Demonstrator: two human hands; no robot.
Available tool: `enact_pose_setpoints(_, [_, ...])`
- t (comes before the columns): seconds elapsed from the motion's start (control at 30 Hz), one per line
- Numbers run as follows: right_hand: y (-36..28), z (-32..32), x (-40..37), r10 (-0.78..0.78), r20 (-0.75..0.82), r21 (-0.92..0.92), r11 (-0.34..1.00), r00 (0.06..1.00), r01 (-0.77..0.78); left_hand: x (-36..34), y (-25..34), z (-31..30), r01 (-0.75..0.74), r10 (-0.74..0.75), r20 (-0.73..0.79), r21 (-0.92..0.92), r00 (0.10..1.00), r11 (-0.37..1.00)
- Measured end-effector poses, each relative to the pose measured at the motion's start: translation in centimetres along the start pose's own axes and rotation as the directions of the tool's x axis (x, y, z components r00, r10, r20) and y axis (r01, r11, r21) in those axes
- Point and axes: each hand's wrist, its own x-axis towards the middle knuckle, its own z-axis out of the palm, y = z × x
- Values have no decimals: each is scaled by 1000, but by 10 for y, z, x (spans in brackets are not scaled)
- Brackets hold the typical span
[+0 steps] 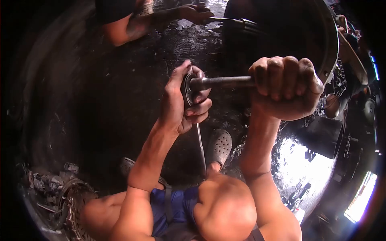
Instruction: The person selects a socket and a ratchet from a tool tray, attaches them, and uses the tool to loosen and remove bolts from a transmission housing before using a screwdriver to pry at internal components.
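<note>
My right hand [283,86] is closed in a fist round one end of a dark metal shaft [229,82]. At its other end the shaft carries a round flange [187,89], and my left hand [189,98] grips that disc, thumb up and fingers curled round its edge. The shaft lies nearly level between my hands, held above the floor. Below my left hand a thin metal rod [201,146] slants down toward my leg; its upper end is hidden by the fingers. Both hands are smeared with dark grease.
Another person's hand [195,15] holds a slim tool [231,20] beside a large dark round-rimmed part [334,40]. A grey clog [220,145] is on my foot on the dark, greasy floor. Metal machine parts [72,201] lie at lower left, and a dark cylinder [323,136] stands at right.
</note>
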Motion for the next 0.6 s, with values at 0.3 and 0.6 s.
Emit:
enact_pose_setpoints(0.3, [37,-62,9,269,-595,319,944,757,-85,-5,23,0,-222,230,72,-106,970,969])
enact_pose_setpoints(0.6, [67,-50,-34,701,-611,238,606,368,-759,-11,25,-13,-331,331,-14,-48,943,942])
